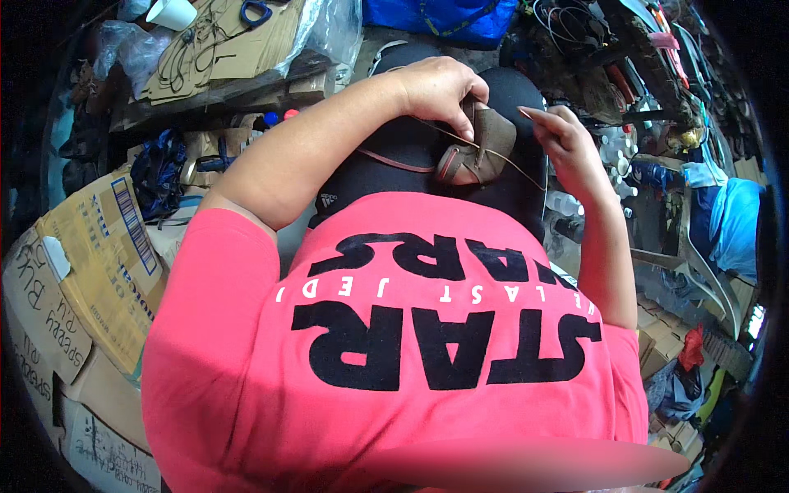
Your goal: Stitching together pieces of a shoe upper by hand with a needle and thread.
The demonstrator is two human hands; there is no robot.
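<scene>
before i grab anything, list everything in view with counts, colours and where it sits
shoe: one, brown, upper middle, over the thighs
thread: at least one strand, pale, across the shoe
bag: one, blue, top middle
cup: one, white, top left
cardboard sheets: several, tan, upper left
carton: one, yellow-brown, left
bottles: several, clear, right of the thighs
crumpled piece: one, red, lower right
other clutter: too small or dark to count, mixed colours, both sides
shirt: one, pink, lower middle
trousers: one pair, black, upper middle
left hand: one, bare, gripping the shoe
right hand: one, bare, right of the shoe
</scene>
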